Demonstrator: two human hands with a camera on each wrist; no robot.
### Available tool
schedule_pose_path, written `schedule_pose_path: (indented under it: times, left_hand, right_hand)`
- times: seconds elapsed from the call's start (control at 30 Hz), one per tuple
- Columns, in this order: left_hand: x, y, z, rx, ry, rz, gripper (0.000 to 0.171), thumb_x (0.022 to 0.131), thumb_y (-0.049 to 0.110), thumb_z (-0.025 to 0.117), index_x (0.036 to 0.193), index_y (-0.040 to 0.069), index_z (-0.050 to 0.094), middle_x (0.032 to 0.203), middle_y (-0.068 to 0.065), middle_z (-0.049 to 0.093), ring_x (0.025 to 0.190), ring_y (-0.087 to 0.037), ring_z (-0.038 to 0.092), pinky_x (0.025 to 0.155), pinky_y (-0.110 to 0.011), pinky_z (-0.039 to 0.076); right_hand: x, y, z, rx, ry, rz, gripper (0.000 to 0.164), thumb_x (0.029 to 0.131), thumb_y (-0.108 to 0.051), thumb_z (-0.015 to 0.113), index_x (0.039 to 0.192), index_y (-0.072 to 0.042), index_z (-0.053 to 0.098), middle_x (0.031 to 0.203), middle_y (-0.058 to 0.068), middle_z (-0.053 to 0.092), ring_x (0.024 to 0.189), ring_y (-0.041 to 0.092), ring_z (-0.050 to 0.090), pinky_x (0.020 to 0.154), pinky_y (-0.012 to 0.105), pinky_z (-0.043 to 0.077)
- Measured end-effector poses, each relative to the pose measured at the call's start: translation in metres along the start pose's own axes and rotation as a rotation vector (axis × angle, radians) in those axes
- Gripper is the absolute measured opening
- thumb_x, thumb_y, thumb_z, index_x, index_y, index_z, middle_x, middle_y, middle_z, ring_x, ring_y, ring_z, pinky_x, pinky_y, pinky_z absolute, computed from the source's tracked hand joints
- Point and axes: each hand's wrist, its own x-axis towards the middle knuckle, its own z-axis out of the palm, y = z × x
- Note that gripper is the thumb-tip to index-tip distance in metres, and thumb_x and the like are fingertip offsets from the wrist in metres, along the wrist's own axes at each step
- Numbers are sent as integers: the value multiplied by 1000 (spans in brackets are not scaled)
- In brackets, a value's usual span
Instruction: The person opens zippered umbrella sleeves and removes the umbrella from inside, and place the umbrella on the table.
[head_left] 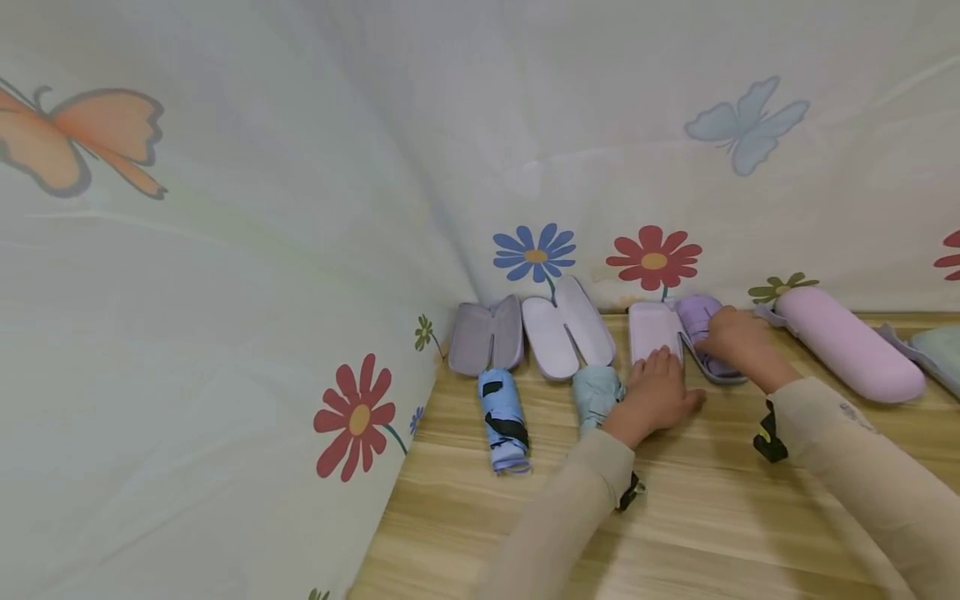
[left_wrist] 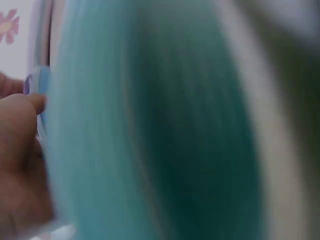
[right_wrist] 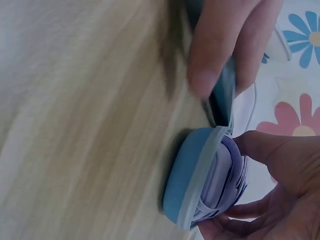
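A folded purple umbrella (head_left: 696, 315) lies in the right half of an open zip case (head_left: 652, 325) with a pale lilac lining. My right hand (head_left: 741, 343) grips this umbrella, thumb and fingers around its sides in the right wrist view, where the case's outer shell (right_wrist: 182, 175) looks blue. My left hand (head_left: 660, 393) rests with extended fingers on the case's left half, thumb out to the right. Beside my left wrist lies a folded pale teal umbrella (head_left: 596, 393), partly hidden by that hand. A blurred teal shape (left_wrist: 150, 125) fills most of the left wrist view.
Two open cases, one grey (head_left: 471, 342) and one whitish (head_left: 547, 342), stand along the back curtain. In front of the grey one lies a folded blue umbrella (head_left: 504, 421). A closed pink case (head_left: 855, 346) and a grey-green case (head_left: 939, 348) are to the right.
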Motion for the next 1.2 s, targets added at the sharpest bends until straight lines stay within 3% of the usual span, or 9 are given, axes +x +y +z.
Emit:
schedule_pose_path:
  times: [0.1, 0.17, 0.3, 0.53, 0.73, 0.93, 1.2]
  left_hand:
    - [1, 23, -6, 7, -35, -144, 81, 100, 72, 28, 162, 19, 24, 167, 3, 20, 153, -12, 16, 120, -36, 19]
    - [0, 36, -8, 9, -24, -226, 85, 98, 76, 29, 161, 20, 27, 165, 3, 23, 152, -13, 19, 119, -39, 22]
    - [1, 51, -6, 11, -3, -319, 86, 96, 77, 31, 160, 21, 29, 164, 3, 25, 151, -15, 21, 119, -43, 24]
    - [6, 61, -10, -66, -29, -359, 86, 97, 75, 32, 161, 19, 26, 167, 1, 20, 153, -14, 17, 121, -43, 21]
    - [8, 67, -9, -120, -51, -391, 89, 94, 78, 34, 162, 22, 24, 167, 2, 17, 153, -13, 15, 121, -43, 18]
    - [5, 67, -3, -146, -9, -378, 87, 95, 76, 39, 160, 18, 31, 166, 0, 23, 153, -14, 18, 120, -42, 20]
    - [5, 69, -2, -138, 3, -379, 90, 94, 77, 36, 161, 18, 29, 166, 0, 22, 153, -13, 17, 120, -40, 21]
  right_hand:
    - [-1, 0, -2, 9, -13, -33, 47, 92, -28, 68, 89, 17, 56, 91, 33, 58, 84, 48, 61, 76, 59, 51]
    - [-1, 0, -3, 15, -24, -49, 50, 93, -31, 68, 91, 18, 56, 90, 32, 59, 84, 46, 61, 76, 57, 52]
    - [0, -1, -2, 40, -47, -33, 59, 93, -37, 68, 101, 21, 58, 97, 34, 62, 88, 45, 62, 78, 57, 52]
    - [4, 4, 1, 73, -27, -22, 53, 88, -33, 69, 96, 18, 62, 100, 37, 63, 85, 45, 62, 77, 57, 52]
    - [5, 5, 8, 123, -30, 57, 60, 87, -35, 72, 101, 22, 59, 104, 39, 62, 83, 45, 63, 73, 55, 54]
    - [3, 11, 8, 104, -47, -6, 57, 88, -29, 69, 102, 24, 56, 103, 41, 59, 88, 49, 61, 78, 59, 52]
    - [-4, 28, -9, 164, -50, -39, 70, 92, -41, 66, 108, 26, 55, 101, 40, 61, 87, 47, 62, 76, 57, 52]
